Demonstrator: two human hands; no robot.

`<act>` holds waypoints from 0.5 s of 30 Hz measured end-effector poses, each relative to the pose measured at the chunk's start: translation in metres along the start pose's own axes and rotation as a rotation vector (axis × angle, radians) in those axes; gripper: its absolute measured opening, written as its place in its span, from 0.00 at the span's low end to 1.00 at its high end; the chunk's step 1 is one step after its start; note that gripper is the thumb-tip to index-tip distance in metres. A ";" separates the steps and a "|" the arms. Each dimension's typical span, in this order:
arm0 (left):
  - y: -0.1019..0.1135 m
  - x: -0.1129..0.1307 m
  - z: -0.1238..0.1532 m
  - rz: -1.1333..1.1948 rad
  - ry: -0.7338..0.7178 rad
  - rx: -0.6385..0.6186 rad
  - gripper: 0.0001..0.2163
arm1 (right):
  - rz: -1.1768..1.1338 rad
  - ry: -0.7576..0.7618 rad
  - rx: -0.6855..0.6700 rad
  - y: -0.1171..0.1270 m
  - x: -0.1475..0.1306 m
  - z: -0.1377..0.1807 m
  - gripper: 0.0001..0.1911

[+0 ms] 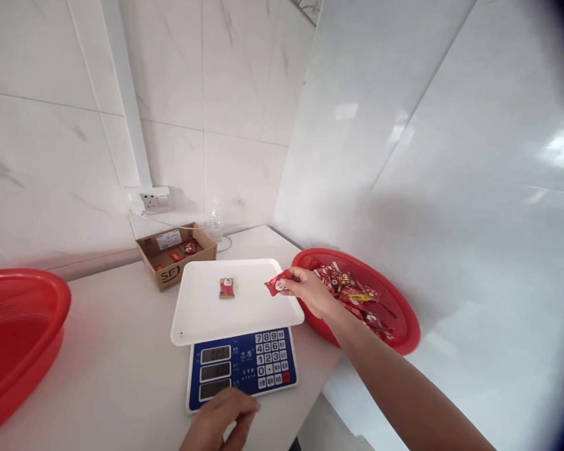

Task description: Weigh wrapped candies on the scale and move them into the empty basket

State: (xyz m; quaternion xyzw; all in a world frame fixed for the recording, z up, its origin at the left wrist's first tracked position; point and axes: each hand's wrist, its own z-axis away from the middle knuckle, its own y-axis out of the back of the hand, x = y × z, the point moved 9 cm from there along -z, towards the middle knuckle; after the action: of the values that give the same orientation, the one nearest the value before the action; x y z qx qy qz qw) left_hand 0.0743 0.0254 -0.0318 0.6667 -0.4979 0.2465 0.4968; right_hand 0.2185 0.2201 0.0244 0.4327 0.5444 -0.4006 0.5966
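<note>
Between the thumb and fingers of my right hand [305, 289] is a small red wrapped candy [276, 284], held over the right side of a white weighing tray [254, 313]. One red-and-gold wrapped candy [226, 288] lies on that tray, left of the held one. The tray sits on a blue digital scale [244, 363] with a keypad and three displays. At the lower edge of the view, my left hand [220, 419] is in front of the displays, its fingers curled together with nothing visible in them.
A red basket [411, 326] with many wrapped packets stands right of the scale, against the wall. Behind the tray are an SF cardboard box [188, 266] with a few red packets and a clear bottle [215, 224]. Another red basket [51, 300] is at left.
</note>
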 end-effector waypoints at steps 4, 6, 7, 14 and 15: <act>0.048 0.016 -0.033 -0.122 0.052 0.104 0.09 | 0.020 -0.008 -0.053 -0.036 0.004 -0.008 0.11; 0.069 0.009 -0.047 -0.167 0.171 0.187 0.10 | 0.021 -0.001 -0.101 -0.053 0.004 -0.008 0.11; 0.076 0.006 -0.054 -0.202 0.209 0.210 0.11 | 0.024 0.008 -0.122 -0.060 0.002 -0.006 0.12; 0.071 -0.006 -0.093 -0.499 0.133 0.107 0.16 | 0.123 0.090 -0.226 -0.086 -0.001 -0.007 0.11; 0.068 -0.009 -0.096 -0.540 0.120 0.078 0.16 | 0.222 0.119 -0.200 -0.083 0.000 -0.012 0.10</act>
State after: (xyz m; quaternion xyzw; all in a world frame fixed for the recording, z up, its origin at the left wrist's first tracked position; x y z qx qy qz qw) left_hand 0.0247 0.1153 0.0266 0.7781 -0.2618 0.1632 0.5471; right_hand 0.1363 0.2069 0.0178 0.4515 0.5649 -0.2498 0.6440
